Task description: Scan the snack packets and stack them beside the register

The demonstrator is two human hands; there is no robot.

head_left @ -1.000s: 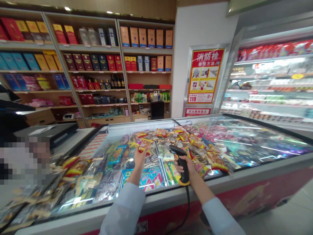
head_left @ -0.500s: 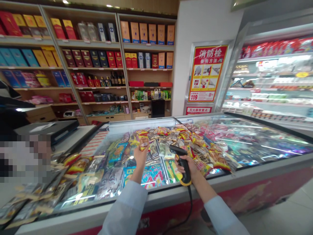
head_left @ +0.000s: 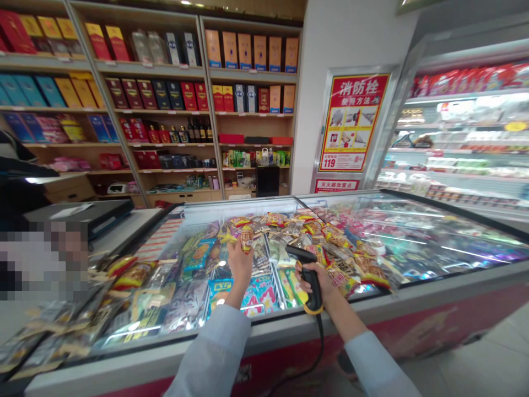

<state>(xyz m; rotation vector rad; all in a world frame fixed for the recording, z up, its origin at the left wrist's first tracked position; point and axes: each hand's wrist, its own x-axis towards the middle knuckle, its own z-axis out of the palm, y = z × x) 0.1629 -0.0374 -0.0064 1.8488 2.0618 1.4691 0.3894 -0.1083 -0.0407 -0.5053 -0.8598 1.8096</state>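
freezer glass (head_left: 417, 242) glare-streaked; left fingers (head_left: 238, 249) pinch snack packet (head_left: 246, 238), right fingers (head_left: 305, 279) wrap scanner (head_left: 311, 281), partly hidden.

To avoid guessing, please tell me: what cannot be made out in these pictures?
All in the head view:
- Lower end of the snack bag: hidden by the left hand.
- The bag's small print: blurred, too small.
- Trigger of the barcode scanner: hidden by the right hand.
- Cable's far end: cut off by the bottom edge.
- Labels on the refrigerated red packages: blurred.

head camera, looking forward and down, freezer top below within arm's reach, shelves farther back
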